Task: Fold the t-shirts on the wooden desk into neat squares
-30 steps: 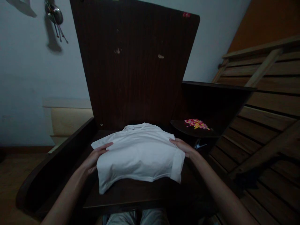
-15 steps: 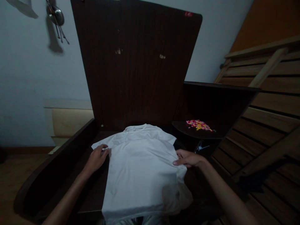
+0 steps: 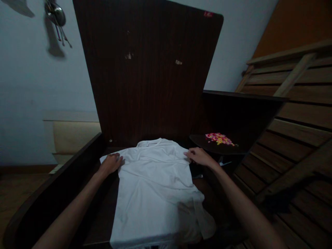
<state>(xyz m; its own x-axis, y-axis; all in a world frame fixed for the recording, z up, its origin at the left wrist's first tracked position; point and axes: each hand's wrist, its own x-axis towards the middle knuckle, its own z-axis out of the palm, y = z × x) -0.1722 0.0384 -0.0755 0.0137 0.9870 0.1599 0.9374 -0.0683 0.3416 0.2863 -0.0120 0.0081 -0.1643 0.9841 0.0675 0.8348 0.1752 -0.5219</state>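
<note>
A white T-shirt (image 3: 153,193) lies spread on the dark brown desk (image 3: 95,214), its neckline at the far side and its hem at the near edge. Wrinkles run across the chest, and the lower right side is bunched and shaded. My left hand (image 3: 111,164) is on the left sleeve, fingers curled and closed on the cloth. At the right sleeve, my right hand (image 3: 199,156) pinches the fabric between thumb and fingers.
Behind the shirt rises a tall dark wooden panel (image 3: 153,79). A low shelf (image 3: 197,139) at the right holds a heap of small pink and yellow pieces (image 3: 220,138). Wooden slats (image 3: 295,131) lean at the far right. A raised side board (image 3: 52,193) borders the left.
My right hand has gone from the shirt's right side up to the right sleeve. My left hand has shifted slightly up onto the left sleeve. More creases cross the shirt's chest.
</note>
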